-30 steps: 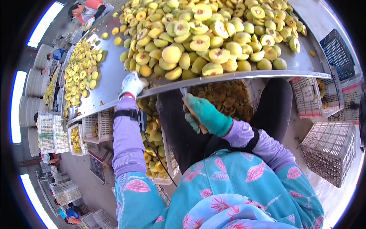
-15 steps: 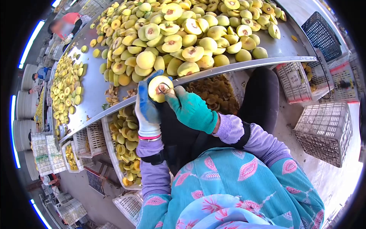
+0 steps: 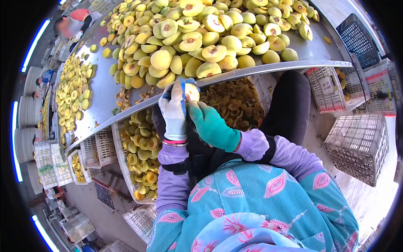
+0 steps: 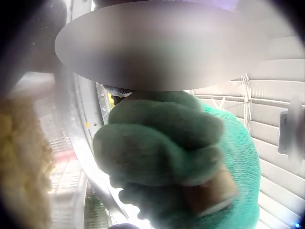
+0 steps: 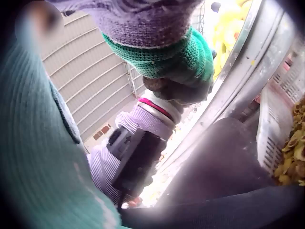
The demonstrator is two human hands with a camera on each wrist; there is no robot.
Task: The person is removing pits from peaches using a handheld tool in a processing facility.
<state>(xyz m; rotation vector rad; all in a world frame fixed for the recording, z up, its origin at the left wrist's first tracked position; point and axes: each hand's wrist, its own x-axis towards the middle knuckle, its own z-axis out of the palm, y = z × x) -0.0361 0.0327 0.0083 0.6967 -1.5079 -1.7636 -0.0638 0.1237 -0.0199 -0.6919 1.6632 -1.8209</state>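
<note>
In the head view my left hand (image 3: 173, 110), in a white and blue glove, grips a pale, cut stone fruit half (image 3: 192, 92) just over the table's front edge. My right hand (image 3: 215, 129), in a green glove, meets it there with fingertips right at the cut face. The left wrist view shows the green fingers curled round the wooden handle (image 4: 212, 193) of a pitting tool; its metal end is hidden at the fruit. A large heap of yellow-green fruit halves (image 3: 191, 42) lies on the metal table (image 3: 98, 98) ahead of both hands.
Below the table edge, a white crate (image 3: 121, 161) of fruit halves stands left of my legs, and brown-yellow scraps (image 3: 235, 105) lie between them. An upturned-looking grey crate (image 3: 357, 147) and a dark basket (image 3: 357, 40) are at right. Another person (image 3: 73, 25) sits far left.
My left hand came from the table edge to meet the right hand, bringing a fruit half. Its cut face, with the tool's curved metal at the stone, has since turned and moved slightly right.
</note>
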